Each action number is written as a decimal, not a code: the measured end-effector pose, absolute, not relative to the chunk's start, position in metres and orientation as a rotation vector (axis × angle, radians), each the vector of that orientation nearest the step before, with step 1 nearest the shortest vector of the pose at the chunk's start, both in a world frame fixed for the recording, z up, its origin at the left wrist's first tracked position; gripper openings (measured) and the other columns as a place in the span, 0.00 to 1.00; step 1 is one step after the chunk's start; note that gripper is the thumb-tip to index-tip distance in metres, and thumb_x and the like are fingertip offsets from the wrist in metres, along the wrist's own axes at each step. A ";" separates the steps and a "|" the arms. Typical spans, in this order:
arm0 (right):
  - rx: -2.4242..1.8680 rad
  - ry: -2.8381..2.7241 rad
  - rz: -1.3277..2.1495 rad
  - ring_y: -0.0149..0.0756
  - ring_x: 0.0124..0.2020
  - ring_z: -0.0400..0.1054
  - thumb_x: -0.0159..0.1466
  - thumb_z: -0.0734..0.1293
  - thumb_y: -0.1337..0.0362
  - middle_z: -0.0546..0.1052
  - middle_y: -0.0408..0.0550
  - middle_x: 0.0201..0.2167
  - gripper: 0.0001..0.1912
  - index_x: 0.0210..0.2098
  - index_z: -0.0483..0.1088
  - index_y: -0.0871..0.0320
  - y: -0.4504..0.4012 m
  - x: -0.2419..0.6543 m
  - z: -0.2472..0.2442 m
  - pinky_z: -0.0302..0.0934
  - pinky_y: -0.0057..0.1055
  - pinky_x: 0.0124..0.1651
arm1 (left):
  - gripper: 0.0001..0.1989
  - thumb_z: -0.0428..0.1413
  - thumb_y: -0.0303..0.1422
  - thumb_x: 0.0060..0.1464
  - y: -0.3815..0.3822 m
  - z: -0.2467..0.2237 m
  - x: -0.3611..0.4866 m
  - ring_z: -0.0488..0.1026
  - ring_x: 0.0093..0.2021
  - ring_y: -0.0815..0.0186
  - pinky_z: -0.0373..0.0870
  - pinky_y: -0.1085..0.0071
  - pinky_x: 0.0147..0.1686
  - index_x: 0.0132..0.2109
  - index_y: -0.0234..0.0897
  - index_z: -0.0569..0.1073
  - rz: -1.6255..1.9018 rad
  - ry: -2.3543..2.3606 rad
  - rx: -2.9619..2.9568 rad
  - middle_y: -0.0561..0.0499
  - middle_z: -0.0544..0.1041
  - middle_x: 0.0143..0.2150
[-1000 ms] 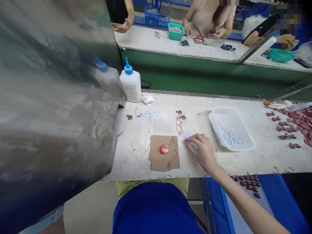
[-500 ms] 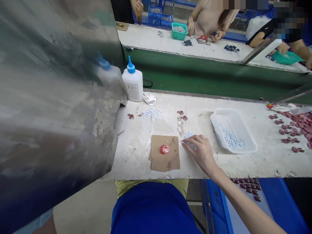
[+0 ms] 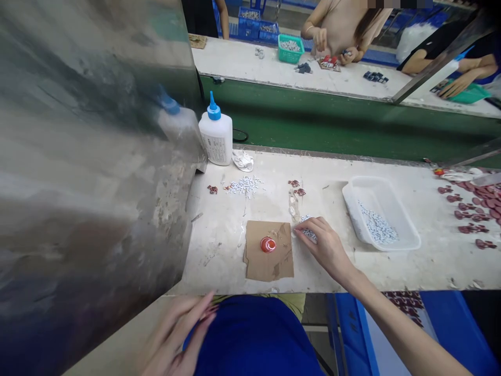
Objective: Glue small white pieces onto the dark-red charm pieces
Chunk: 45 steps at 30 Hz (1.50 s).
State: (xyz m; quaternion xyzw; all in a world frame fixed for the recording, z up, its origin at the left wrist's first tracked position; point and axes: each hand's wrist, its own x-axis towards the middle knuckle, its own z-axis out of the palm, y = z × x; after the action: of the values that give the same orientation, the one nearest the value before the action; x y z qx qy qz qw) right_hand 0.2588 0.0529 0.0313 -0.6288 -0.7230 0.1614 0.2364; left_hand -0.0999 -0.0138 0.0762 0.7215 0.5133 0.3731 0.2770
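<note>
My right hand (image 3: 324, 248) rests over a small pile of white-and-blue bits (image 3: 309, 234), its fingers drawn together at the pile's left side; what they pinch is too small to make out. Low at the left, in front of the blue clothing, my left hand (image 3: 183, 331) is raised and partly blurred, and whether it holds anything is unclear. Between the hands, a brown cardboard piece (image 3: 274, 269) lies near the table's front edge. A round, glossy red piece (image 3: 268, 244) sits on it.
A glue bottle (image 3: 216, 138) stands beside the metal panel (image 3: 136, 156). Loose bits (image 3: 246, 185) lie behind the cardboard. On the right are a white tray (image 3: 413, 237) and dark red pieces (image 3: 485, 244). Other people work at the table (image 3: 242, 60) opposite.
My left hand has come into view at the lower left. My right hand stays at the pile, its fingers slightly shifted. The whole view has moved a little.
</note>
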 end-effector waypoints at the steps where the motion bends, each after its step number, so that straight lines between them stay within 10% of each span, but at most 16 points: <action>1: -1.690 -1.972 0.475 0.44 0.40 0.73 0.73 0.66 0.63 0.80 0.48 0.37 0.06 0.40 0.75 0.54 0.052 0.255 0.034 0.65 0.41 0.43 | 0.11 0.59 0.32 0.66 -0.009 0.069 -0.092 0.80 0.37 0.72 0.79 0.78 0.40 0.55 0.38 0.75 0.968 1.331 1.924 0.52 0.81 0.41; 12: -1.442 -1.973 0.624 0.40 0.40 0.78 0.71 0.67 0.70 0.83 0.48 0.40 0.07 0.45 0.77 0.53 0.041 0.212 0.048 0.72 0.37 0.42 | 0.14 0.57 0.29 0.67 0.032 0.043 -0.037 0.78 0.45 0.75 0.75 0.80 0.47 0.55 0.50 0.78 0.913 1.066 1.718 0.55 0.78 0.45; 45: -1.260 -1.546 1.094 0.37 0.39 0.79 0.68 0.70 0.70 0.83 0.47 0.38 0.07 0.41 0.80 0.53 0.022 0.175 0.081 0.77 0.34 0.38 | 0.08 0.64 0.24 0.59 0.031 0.068 -0.017 0.83 0.42 0.74 0.79 0.83 0.49 0.44 0.41 0.82 1.099 1.120 1.544 0.57 0.85 0.42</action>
State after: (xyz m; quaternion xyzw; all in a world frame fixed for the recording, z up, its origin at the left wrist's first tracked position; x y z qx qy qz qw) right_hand 0.1751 0.0217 0.0806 -0.5026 -0.6168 0.4366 0.4199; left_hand -0.0172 0.0313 0.0676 0.6254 0.4535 0.4450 0.4530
